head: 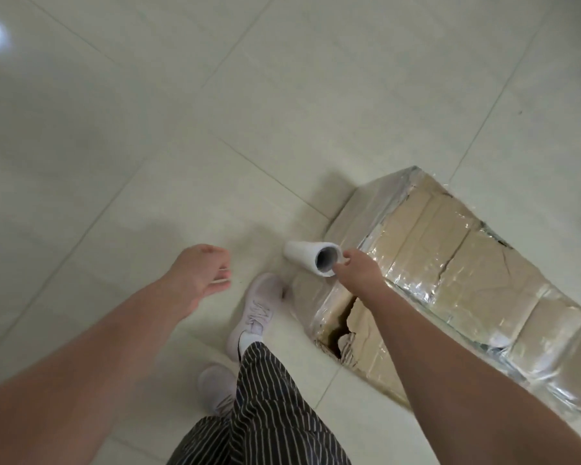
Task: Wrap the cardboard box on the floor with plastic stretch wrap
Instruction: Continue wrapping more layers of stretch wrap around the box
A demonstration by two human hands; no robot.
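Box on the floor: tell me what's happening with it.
A person stands beside the cardboard box on the tiled floor. Their right hand grips one end of a white roll of stretch wrap, held beside the box's corner. The left hand hangs loose, holding nothing. Shiny film already covers much of the box, and the cardboard is torn open at the near edge.
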